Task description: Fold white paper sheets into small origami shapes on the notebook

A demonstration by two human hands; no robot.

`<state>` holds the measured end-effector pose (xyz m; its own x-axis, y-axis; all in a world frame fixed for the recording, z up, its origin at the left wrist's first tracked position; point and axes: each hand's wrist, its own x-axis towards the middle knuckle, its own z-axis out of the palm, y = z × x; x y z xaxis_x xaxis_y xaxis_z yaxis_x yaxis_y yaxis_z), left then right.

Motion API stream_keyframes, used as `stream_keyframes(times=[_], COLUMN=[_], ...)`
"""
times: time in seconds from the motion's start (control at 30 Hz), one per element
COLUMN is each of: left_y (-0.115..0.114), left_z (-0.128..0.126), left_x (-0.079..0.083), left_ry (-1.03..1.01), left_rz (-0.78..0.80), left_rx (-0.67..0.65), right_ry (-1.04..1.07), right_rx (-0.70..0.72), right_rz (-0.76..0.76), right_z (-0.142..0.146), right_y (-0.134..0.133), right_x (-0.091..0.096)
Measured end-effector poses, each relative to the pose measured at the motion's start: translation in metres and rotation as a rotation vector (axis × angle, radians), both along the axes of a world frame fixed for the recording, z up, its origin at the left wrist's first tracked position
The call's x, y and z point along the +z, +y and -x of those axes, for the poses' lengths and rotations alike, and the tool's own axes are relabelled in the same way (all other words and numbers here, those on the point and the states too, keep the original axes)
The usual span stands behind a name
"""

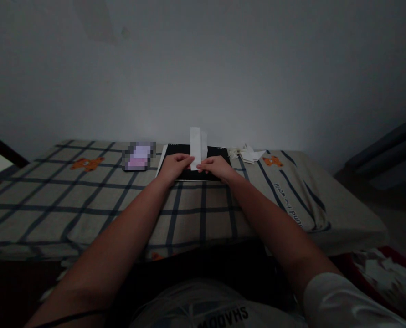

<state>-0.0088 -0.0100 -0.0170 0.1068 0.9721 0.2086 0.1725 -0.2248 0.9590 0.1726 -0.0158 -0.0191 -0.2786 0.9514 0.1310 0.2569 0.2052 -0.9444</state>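
Observation:
Between my hands a narrow strip of folded white paper (196,143) stands upright, with a second, fainter layer along its right side. My left hand (176,166) pinches its left edge near the bottom. My right hand (215,166) pinches the lower right part, thumb and fingers together. Both hands are just above a black notebook or folder (177,149) with a row of small marks along its far edge. A white sheet edge shows at the notebook's left side.
A checked cloth (96,191) covers the table against a grey wall. A phone (138,157), blurred out, lies left of the notebook. Folded white paper pieces (250,154) lie to the right. A red container (387,273) with white paper scraps stands low at the right.

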Motion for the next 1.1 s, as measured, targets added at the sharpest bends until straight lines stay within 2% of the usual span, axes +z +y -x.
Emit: stream_keyframes(times=[0.1,0.2,0.37,0.63,0.87,1.1], left_y=[-0.0013,-0.0031,-0.0029,-0.0027,-0.0056,-0.0035], left_z=[0.0001,-0.0012,-0.0030,-0.0019,-0.0038,-0.0034], left_x=[0.0030,0.0037,-0.0010,0.0016,0.0015,0.0010], left_ry=[-0.012,-0.014,-0.054,-0.071,-0.060,-0.098], left_rz=[-0.023,0.001,0.070,0.023,0.062,0.052], left_rx=[0.003,-0.008,-0.096,-0.034,-0.111,-0.070], right_ry=[0.003,0.049,0.094,0.077,0.076,0.116], right_rx=[0.018,-0.023,-0.080,-0.047,-0.099,-0.059], right_rz=[-0.002,-0.030,-0.028,-0.032,-0.046,-0.079], right_z=[-0.0002,-0.0017,-0.0034,0.0005,-0.0013,0.0008], right_y=[-0.0008,0.0002,0.0041,0.0012,0.0011,0.0006], right_x=[0.0009,0.0012,-0.0004,-0.0005,0.0028,0.0018])
